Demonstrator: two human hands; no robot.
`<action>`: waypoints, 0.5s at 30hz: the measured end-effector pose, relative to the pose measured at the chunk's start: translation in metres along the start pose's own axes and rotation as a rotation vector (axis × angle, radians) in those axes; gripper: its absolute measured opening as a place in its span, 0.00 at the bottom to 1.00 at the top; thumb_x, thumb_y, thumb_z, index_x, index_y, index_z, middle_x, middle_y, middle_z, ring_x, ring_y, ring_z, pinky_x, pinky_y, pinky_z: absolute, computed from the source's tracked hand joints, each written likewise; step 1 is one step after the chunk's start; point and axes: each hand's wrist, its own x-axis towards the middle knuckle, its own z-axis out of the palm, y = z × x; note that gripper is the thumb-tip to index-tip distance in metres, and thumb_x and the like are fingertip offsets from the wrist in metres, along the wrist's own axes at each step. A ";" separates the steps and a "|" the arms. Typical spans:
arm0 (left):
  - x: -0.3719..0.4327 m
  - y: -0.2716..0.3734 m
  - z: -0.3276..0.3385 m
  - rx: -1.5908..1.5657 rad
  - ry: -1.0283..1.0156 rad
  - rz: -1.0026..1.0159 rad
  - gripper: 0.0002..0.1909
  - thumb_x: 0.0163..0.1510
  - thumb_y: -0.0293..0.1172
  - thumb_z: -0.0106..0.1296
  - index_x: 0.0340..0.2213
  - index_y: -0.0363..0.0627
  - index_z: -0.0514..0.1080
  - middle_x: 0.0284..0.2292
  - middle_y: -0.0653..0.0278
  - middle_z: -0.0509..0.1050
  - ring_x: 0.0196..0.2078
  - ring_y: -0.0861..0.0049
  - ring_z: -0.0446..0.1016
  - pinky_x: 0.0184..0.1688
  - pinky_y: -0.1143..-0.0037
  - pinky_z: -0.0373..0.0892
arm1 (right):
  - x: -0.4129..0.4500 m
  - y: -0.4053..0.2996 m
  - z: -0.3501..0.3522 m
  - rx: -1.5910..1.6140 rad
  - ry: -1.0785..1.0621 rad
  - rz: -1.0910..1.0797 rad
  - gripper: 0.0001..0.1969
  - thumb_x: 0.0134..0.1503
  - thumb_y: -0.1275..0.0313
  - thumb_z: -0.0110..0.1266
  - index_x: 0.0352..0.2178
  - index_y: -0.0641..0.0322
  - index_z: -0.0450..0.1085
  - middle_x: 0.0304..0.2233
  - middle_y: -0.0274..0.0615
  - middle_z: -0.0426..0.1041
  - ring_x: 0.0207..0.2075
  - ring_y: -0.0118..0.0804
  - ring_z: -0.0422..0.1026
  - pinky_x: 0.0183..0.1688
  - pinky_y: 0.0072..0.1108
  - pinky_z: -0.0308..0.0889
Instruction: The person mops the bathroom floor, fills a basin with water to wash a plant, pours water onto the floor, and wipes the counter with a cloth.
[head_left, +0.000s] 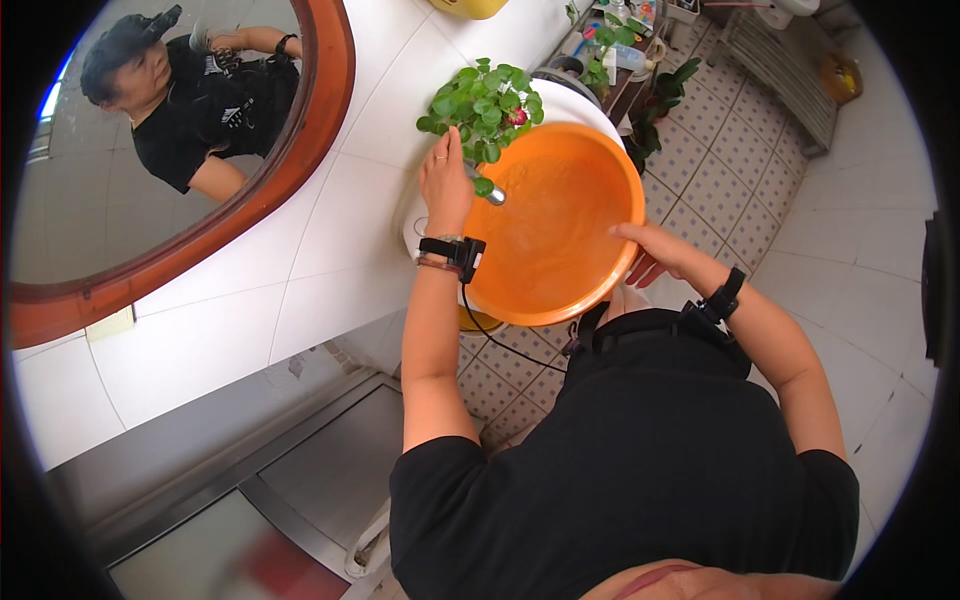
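Observation:
An orange plastic basin (555, 225), with rippled water in it, rests on a white washbasin (581, 101). My right hand (652, 251) grips its rim at the right, thumb over the edge and fingers beneath. Beside the tap, my left hand (446, 180) is raised with its fingers together, close to the leaves; its palm side and whatever it touches there are hidden. The metal tap spout (495, 196) reaches over the basin's left part. A green potted plant (484, 105) with round leaves and a red flower stands behind the tap, its pot hidden by leaves.
A red-framed mirror (330, 97) hangs on the white tiled wall at the left and reflects a person. Bottles and more plants crowd a shelf (626, 82) at the back. A yellow container (480, 321) sits below the basin. A black cable (510, 349) hangs from my left wrist.

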 end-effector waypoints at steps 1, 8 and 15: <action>0.000 0.001 -0.001 -0.001 -0.015 -0.009 0.32 0.44 0.16 0.44 0.53 0.41 0.54 0.51 0.61 0.60 0.53 0.65 0.57 0.53 0.68 0.54 | 0.000 0.000 0.000 0.000 -0.002 0.000 0.35 0.47 0.46 0.42 0.48 0.64 0.54 0.27 0.49 0.71 0.20 0.37 0.73 0.23 0.24 0.71; -0.001 -0.004 0.000 -0.118 -0.020 0.018 0.33 0.44 0.15 0.44 0.53 0.39 0.53 0.52 0.56 0.59 0.54 0.61 0.57 0.54 0.69 0.56 | 0.005 0.003 -0.002 0.009 -0.019 -0.010 0.34 0.47 0.48 0.45 0.49 0.60 0.53 0.25 0.47 0.69 0.19 0.36 0.72 0.18 0.20 0.69; 0.001 -0.007 0.004 -0.163 -0.038 0.049 0.34 0.43 0.12 0.43 0.54 0.38 0.50 0.53 0.52 0.56 0.56 0.59 0.54 0.55 0.69 0.55 | -0.004 -0.005 -0.002 -0.007 -0.007 -0.046 0.34 0.47 0.48 0.45 0.49 0.60 0.54 0.23 0.45 0.69 0.17 0.35 0.72 0.16 0.19 0.68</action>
